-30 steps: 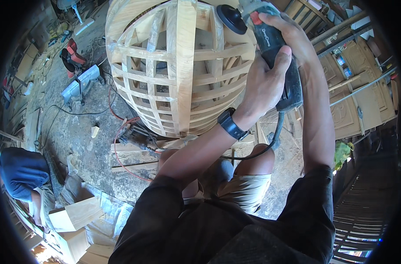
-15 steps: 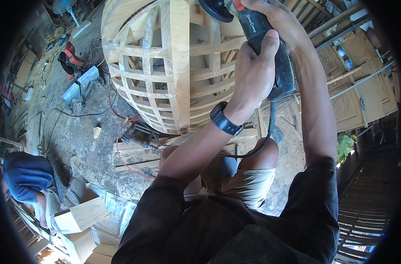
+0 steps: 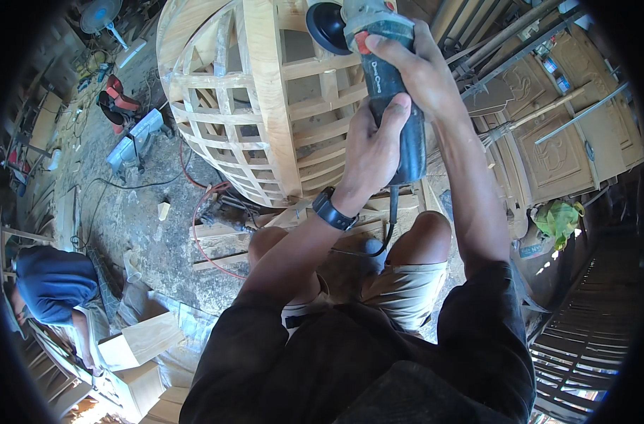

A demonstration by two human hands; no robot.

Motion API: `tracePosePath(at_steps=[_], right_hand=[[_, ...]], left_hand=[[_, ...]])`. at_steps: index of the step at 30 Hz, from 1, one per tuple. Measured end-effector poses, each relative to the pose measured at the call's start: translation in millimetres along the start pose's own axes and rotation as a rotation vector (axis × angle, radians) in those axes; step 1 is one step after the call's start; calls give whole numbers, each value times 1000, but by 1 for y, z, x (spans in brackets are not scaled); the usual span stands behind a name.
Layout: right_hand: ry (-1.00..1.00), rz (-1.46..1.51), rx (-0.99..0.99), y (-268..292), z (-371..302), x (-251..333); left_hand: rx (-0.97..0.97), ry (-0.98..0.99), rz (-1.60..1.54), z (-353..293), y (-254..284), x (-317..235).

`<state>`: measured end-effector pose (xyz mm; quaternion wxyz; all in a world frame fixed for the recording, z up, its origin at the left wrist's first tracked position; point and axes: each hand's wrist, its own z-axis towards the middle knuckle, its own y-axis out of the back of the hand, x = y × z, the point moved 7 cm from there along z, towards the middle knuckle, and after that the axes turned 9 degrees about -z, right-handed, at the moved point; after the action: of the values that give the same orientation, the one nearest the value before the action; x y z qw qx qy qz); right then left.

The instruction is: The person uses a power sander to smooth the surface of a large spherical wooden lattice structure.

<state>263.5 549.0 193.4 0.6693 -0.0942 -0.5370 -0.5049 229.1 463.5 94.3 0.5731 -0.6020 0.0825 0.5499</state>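
Both of my hands are wrapped round a dark angle grinder (image 3: 411,150) with a red switch and a black round pad (image 3: 327,28) at its head. My left hand (image 3: 373,150), below a black wristwatch, grips the lower body from the left side. Higher up, my right hand (image 3: 422,74) closes over it near the head, thumb by the switch. Left of the grinder stands a large rounded wooden lattice frame (image 3: 267,99) with curved crossing slats. The pad is at the frame's upper right; whether it touches the wood I cannot tell.
A cord (image 3: 393,212) hangs from the grinder past my knees. An orange hose (image 3: 195,230) and loose wood lie on the floor. At the lower left a person in a blue shirt (image 3: 57,283) bends beside wooden boxes (image 3: 152,339). Carved panels (image 3: 548,152) are at right.
My hands and the grinder have moved left and slightly toward me, showing more of its head. The lattice frame sits slightly further left and higher in view. The grip is the same.
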Motion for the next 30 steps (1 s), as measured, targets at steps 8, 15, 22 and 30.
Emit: tracePosePath(at_steps=[8, 15, 22, 30], right_hand=[[45, 137, -105, -2, -54, -36], [68, 111, -247, 3, -83, -69], [170, -113, -191, -18, -78, -62], [226, -185, -170, -26, -53, -47]], left_hand=[[39, 96, 152, -35, 20, 35], [47, 81, 284, -22, 31, 38], [-79, 53, 353, -7, 27, 16], [-139, 49, 375, 14, 37, 3]])
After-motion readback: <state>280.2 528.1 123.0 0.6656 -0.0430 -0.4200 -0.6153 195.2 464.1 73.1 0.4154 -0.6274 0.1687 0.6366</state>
